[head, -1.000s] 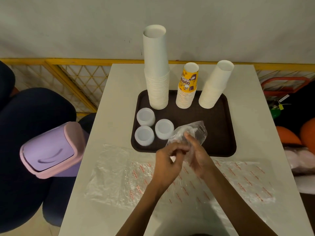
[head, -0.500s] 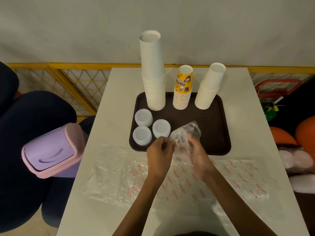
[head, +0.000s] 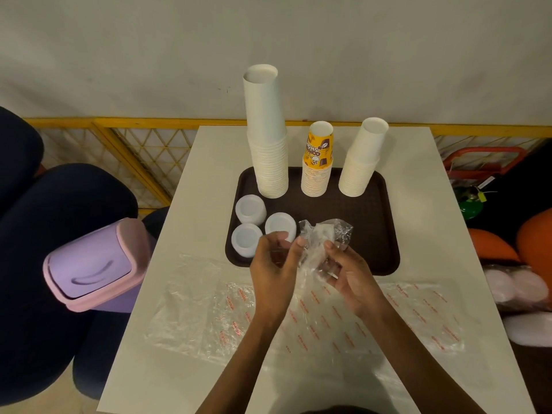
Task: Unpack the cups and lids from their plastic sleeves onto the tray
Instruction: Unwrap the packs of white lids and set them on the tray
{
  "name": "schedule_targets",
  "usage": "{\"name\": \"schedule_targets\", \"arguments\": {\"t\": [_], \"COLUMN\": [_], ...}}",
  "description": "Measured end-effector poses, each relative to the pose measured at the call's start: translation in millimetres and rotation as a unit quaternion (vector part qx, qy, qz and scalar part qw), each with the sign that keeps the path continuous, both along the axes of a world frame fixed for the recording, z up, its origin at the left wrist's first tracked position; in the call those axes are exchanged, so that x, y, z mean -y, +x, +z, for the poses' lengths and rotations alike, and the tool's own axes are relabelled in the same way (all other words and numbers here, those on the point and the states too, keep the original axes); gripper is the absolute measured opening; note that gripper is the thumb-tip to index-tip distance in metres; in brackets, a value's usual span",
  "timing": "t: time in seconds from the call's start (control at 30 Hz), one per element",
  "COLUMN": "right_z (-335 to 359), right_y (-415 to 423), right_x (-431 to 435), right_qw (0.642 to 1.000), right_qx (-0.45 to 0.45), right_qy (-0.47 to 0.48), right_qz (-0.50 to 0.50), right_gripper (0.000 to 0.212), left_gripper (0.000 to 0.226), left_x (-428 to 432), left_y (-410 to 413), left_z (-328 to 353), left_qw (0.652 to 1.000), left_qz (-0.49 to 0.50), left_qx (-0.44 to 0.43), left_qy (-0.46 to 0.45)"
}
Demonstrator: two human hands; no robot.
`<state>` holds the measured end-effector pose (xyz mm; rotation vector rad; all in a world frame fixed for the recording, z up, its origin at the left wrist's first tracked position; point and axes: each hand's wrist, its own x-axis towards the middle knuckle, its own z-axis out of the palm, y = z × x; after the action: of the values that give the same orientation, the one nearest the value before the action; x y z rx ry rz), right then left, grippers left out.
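Note:
A dark brown tray sits on the white table. At its back stand a tall white cup stack, a yellow printed cup stack and a shorter white cup stack. Three stacks of white lids rest at the tray's front left. Over the tray's front edge both hands hold a clear plastic sleeve with white lids inside. My left hand pinches its left side. Fingers of my right hand curl round it from the right.
Empty clear sleeves with red print lie flat across the near table. A purple bin with a pink rim stands left of the table. Bagged white items and orange objects lie at the right. A yellow railing runs behind.
The hands and the sleeve stayed above the tray's front edge. The left hand shifted its pinch on the sleeve and the plastic was reshaped. The view tilted slightly.

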<state>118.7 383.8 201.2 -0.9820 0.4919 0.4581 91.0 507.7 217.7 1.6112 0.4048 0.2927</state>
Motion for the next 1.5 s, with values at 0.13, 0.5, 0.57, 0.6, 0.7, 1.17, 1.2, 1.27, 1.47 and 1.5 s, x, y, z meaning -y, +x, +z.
{"name": "schedule_targets", "arguments": {"t": [0.13,0.5,0.57,0.6,0.7,1.17,1.2,1.27,1.47,1.5], "right_z": [3,11,13,13,13,8,6,2,-5,-6], "right_y": [-5,-7,-9,-9,-9,-12,-12,-11,-15,-16], "right_x": [0,19,21,22,26,68,72,80,102,104], "right_qw": [0.999,0.996,0.995,0.995,0.997,0.986,0.982,0.972,0.952,0.949], "right_qx": [0.022,0.056,0.063,0.063,0.037,0.063,0.068,0.089,0.192,0.204], "right_qy": [0.006,-0.050,-0.052,-0.052,-0.052,-0.126,-0.139,-0.174,-0.232,-0.236], "right_qz": [0.023,0.048,0.051,0.052,0.054,-0.093,-0.113,-0.131,-0.062,-0.052], "right_gripper": [0.035,0.034,0.029,0.030,0.057,0.025,0.026,0.026,0.027,0.027], "left_gripper": [0.025,0.016,0.017,0.017,0.021,0.015,0.013,0.014,0.022,0.021], "left_x": [1,7,12,14,17,3,0,-6,-17,-17], "left_y": [14,21,18,17,15,16,17,18,15,14], "left_z": [0,0,1,2,1,24,23,21,12,10], "left_qw": [0.998,0.996,0.995,0.995,0.996,0.988,0.982,0.969,0.957,0.956], "left_qz": [0.001,-0.065,-0.068,-0.068,-0.070,0.010,0.020,0.030,0.005,0.023], "left_qx": [-0.064,-0.058,-0.060,-0.058,-0.054,-0.079,-0.084,-0.099,-0.158,-0.163], "left_qy": [-0.002,-0.020,-0.038,-0.040,-0.022,-0.135,-0.168,-0.226,-0.243,-0.242]}}
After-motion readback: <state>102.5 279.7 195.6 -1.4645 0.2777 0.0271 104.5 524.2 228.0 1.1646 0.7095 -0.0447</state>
